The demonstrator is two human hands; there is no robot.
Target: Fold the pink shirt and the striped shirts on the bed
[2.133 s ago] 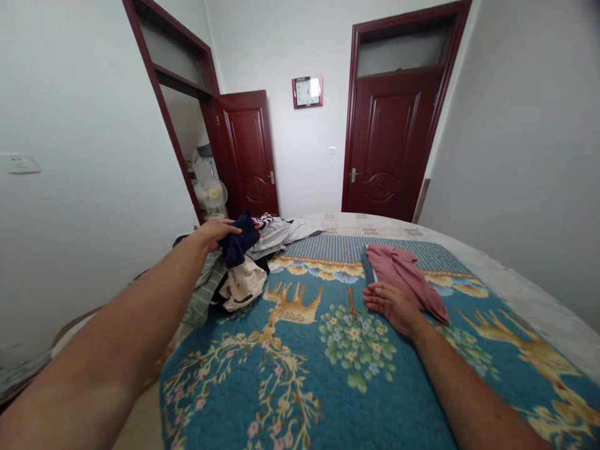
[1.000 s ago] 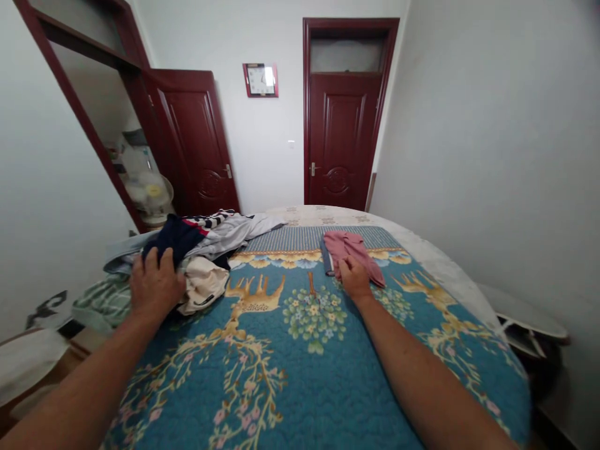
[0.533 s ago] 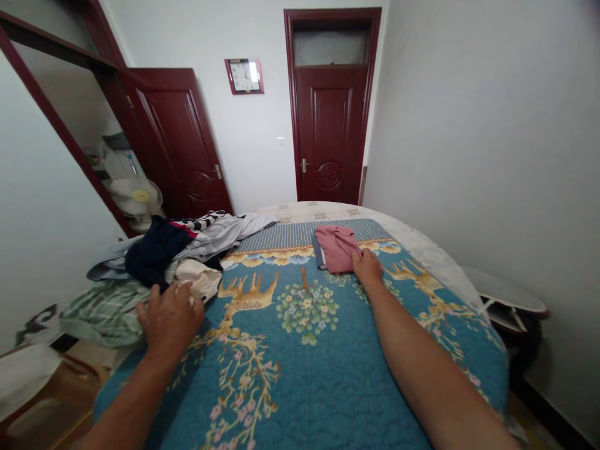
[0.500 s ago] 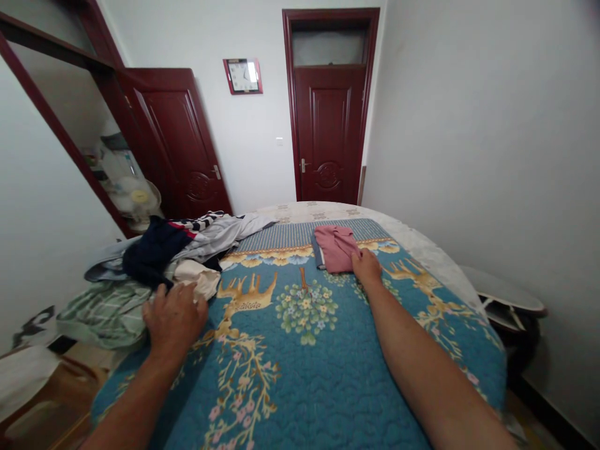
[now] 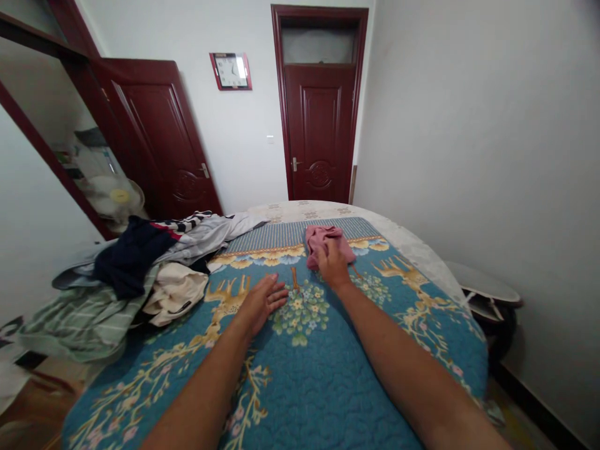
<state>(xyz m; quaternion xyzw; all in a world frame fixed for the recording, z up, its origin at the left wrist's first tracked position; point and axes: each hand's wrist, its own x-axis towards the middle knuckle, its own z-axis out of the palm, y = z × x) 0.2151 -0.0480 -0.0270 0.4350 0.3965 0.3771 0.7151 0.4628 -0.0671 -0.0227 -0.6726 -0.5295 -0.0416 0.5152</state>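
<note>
A folded pink cloth [image 5: 344, 245] lies near the far side of the blue patterned quilted cover [image 5: 323, 375]. My right hand [image 5: 334, 265] is on its near part, with the fingers bent and gripping the fabric, which is bunched under them. Left of it, my left hand [image 5: 265, 303] is over the cover with its fingers apart, and nothing is in it. A pile of clothes stands at the left: a navy garment [image 5: 129, 256], a green striped one [image 5: 84, 319], a cream one [image 5: 175, 289] and a light grey one [image 5: 201, 240].
The cover lies on a round table with a pale patterned cloth [image 5: 403, 236] at its edge. A round stool-like object [image 5: 490, 287] stands at the right by the wall. At the lower left is a brown wooden piece of furniture [image 5: 35, 406].
My left hand has moved right, from beside the clothes pile to the middle of the cover. My right hand has shifted left onto the pink cloth, whose surface is now rumpled. The view has turned slightly.
</note>
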